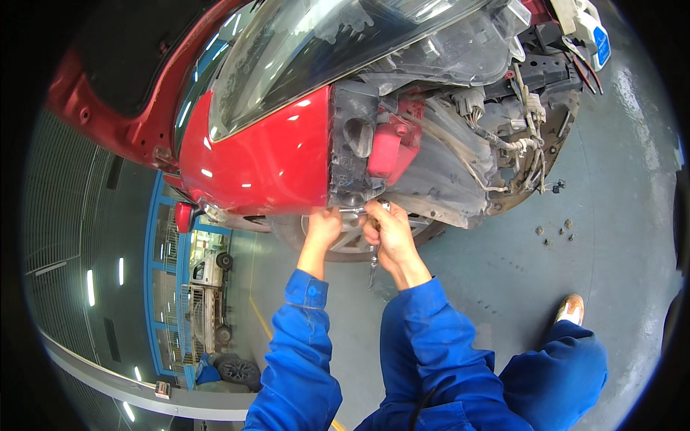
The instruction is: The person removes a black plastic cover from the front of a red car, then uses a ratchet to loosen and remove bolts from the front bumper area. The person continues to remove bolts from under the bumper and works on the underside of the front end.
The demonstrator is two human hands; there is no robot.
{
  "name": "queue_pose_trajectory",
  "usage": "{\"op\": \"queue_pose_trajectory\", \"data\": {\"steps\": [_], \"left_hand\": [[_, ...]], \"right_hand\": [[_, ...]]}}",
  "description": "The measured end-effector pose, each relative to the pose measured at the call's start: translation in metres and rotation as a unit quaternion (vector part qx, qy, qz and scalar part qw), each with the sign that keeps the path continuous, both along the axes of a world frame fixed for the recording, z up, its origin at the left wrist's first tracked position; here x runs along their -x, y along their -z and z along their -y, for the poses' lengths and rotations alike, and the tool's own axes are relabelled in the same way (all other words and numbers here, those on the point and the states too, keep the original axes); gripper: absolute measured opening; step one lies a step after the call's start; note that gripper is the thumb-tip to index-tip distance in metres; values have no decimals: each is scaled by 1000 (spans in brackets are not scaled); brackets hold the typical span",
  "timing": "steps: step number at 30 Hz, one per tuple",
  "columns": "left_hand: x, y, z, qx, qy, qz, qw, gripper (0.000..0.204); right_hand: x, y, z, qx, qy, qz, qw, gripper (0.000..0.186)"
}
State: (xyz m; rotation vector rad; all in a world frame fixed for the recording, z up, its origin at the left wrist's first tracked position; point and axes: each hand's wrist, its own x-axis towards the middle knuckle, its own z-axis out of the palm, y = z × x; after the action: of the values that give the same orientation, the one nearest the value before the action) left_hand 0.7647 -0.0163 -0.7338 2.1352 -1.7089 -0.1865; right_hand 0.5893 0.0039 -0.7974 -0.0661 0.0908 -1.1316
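Note:
At the lower edge of the red fender (266, 154), both hands work on a ratchet wrench (373, 264) with a shiny extension bar (352, 210). My right hand (392, 233) is closed round the ratchet near its head, the handle hanging down below the fingers. My left hand (323, 228) is closed at the other end of the bar, against the fender edge; its fingertips are partly hidden. The bar lies roughly level between the hands. A black plastic bracket (352, 140) is just above, and the wheel (352, 241) sits behind the hands.
A headlight (445, 54) and exposed wiring (528, 144) are at the upper right, beside a grey wheel-arch liner (445, 161). Several small fasteners (553, 233) lie on the floor at right. The raised red hood (108, 115) is upper left; a truck (208, 294) stands beyond.

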Motion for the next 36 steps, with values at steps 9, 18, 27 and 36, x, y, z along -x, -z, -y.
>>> {"op": "queue_pose_trajectory", "data": {"steps": [9,18,27,36], "left_hand": [[-2,-3,3,-22,8,-122,992,24],[20,-7,-2,-3,-16,-165,986,14],[44,-23,-7,-40,-46,-3,998,24],[37,-18,-6,-50,-30,-161,985,21]], "right_hand": [[-24,-1,7,-17,-67,163,984,14],[-22,-10,8,-58,-70,136,986,17],[-15,-5,14,-16,-124,91,988,18],[-18,-14,7,-24,-88,70,993,22]]}}
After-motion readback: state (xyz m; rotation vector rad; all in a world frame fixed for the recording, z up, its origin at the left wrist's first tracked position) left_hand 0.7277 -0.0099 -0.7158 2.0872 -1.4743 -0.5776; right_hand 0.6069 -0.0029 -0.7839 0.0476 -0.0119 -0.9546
